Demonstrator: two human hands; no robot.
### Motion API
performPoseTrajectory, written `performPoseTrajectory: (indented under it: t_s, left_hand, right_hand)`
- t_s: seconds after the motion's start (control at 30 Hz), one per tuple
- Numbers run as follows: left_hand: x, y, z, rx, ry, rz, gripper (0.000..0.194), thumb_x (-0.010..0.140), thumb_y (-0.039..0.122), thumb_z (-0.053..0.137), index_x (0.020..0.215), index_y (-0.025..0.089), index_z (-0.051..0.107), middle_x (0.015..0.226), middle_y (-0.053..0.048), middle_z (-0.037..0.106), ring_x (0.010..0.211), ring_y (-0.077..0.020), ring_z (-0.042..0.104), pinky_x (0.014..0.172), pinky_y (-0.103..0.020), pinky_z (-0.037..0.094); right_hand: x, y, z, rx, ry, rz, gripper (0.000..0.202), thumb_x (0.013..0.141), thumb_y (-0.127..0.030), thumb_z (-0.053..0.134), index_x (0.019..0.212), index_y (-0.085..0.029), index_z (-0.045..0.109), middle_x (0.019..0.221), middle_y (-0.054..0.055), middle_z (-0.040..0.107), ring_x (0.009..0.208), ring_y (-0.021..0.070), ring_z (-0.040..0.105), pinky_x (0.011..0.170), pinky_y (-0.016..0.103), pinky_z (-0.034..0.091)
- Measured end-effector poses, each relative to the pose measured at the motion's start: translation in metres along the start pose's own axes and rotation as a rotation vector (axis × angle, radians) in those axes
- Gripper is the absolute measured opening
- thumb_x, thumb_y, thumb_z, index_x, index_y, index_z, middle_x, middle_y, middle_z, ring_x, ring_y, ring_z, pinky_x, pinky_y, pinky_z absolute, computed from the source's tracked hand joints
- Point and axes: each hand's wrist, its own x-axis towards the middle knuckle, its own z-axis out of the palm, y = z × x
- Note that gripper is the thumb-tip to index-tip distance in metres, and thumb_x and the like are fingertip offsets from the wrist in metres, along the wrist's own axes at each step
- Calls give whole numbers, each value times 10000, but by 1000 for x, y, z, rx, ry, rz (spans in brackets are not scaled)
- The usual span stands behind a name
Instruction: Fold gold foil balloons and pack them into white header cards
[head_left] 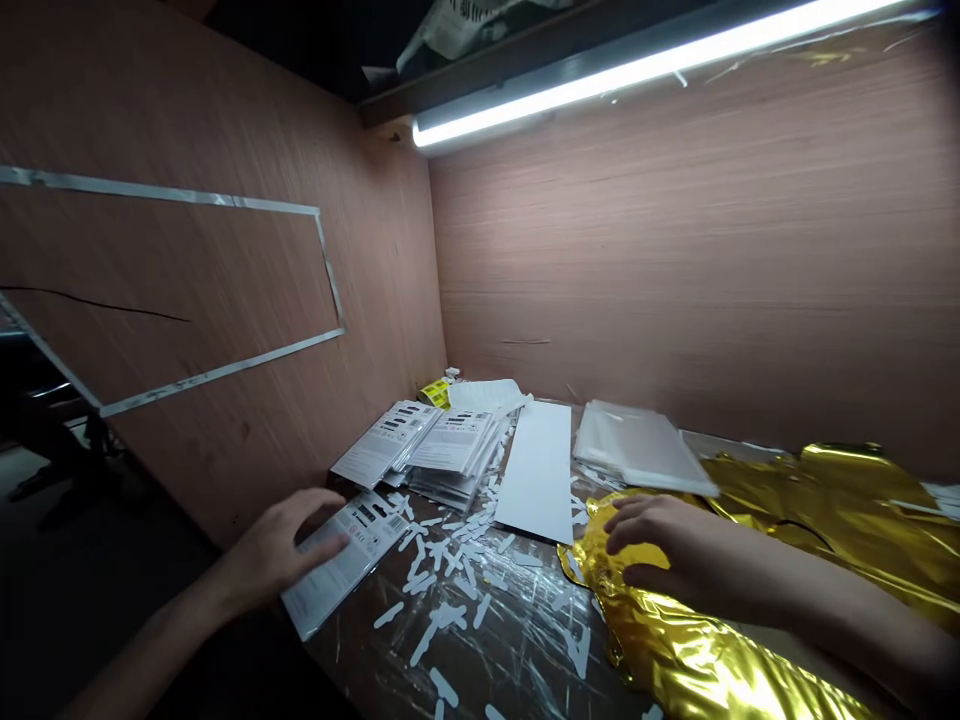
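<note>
My left hand (281, 545) is over a flat printed card pack (356, 545) at the table's left edge. Its thumb and fingers are apart, and I cannot tell whether they touch the pack. On the right, my right hand (664, 545) hovers over or rests on crumpled shiny gold foil (637, 630), fingers loosely bent and thumb apart. Between the hands, small white cut-out slips (450, 570) lie scattered. Beyond them are two stacks of similar packs, one at the left (386, 440) and another beside it (454, 450), and a long white card (536, 465).
Clear plastic sleeves (641, 445) are piled behind my right hand. More gold foil (840, 520) spreads to the right. A yellow printed item (435, 393) sits in the back corner near a white sheet (487, 395). Wooden panels (675, 270) enclose the table under a tube light (637, 75).
</note>
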Motion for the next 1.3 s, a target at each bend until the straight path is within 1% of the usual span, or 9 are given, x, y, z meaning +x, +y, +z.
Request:
performPoseTrajectory:
  t_s: [0.07,0.17,0.27,0.37,0.47,0.6,0.77,1.0,1.3]
  left_hand:
    - [33,4,-2,39,-2,-25,521,841,618,653,1149,205,733,1241,-131,717,1129,-341,667,947,-401,544]
    - [75,8,0,60,25,75,503,855,629,620,1099,202,728,1193,-130,726,1109,-331,659,970,-407,512]
    - [94,13,1,96,80,138,470,849,612,613,1040,195,717,1136,-120,735,1073,-315,657,966,-389,490]
    - [84,19,8,135,98,90,428,852,617,604,897,199,687,961,-94,743,895,-273,667,793,-331,507]
    - [55,25,22,143,-43,43,425,824,636,638,753,217,623,773,-32,692,695,-212,617,618,-286,457]
    - [36,25,38,105,-9,18,371,823,584,667,777,219,626,844,-13,682,783,-211,641,719,-285,479]
    - [64,15,40,83,-13,81,384,891,574,603,958,201,666,1052,-62,680,976,-245,645,866,-316,491]
    - [92,4,47,153,22,147,427,901,596,574,911,196,725,1057,-90,700,997,-273,661,913,-356,502]
    - [69,-18,47,201,131,21,521,919,624,533,1067,188,776,1203,-116,718,1153,-321,649,1049,-420,483]
  right_hand:
    - [5,-6,0,-24,14,-19,182,901,-327,716,1021,-213,790,1062,107,756,1064,257,672,958,383,522]
    - [4,-17,1,-25,-11,-51,162,905,-300,715,1029,-219,782,1028,88,756,1007,229,684,925,353,534]
    - [-9,-23,2,7,-29,-40,154,917,-275,696,1039,-233,780,1032,77,755,974,210,692,888,327,546]
    - [-29,-16,4,42,-5,13,154,942,-301,659,1018,-254,785,1052,75,752,963,214,700,854,322,562]
    - [-50,-2,7,29,2,90,195,956,-364,626,1035,-290,788,1118,84,744,989,244,711,830,347,587]
    - [-61,11,9,-6,3,110,219,944,-400,634,1091,-338,783,1148,81,741,1062,285,706,845,380,605]
    - [-43,0,5,4,11,47,202,965,-388,616,1053,-317,784,1107,74,747,1039,269,710,833,353,597]
    - [-38,-5,10,59,12,-21,158,971,-320,613,1025,-273,753,1079,66,738,992,233,704,832,324,570]
    - [-63,21,25,-21,14,45,203,967,-324,604,1110,-365,742,1182,35,739,1026,251,725,818,362,600]
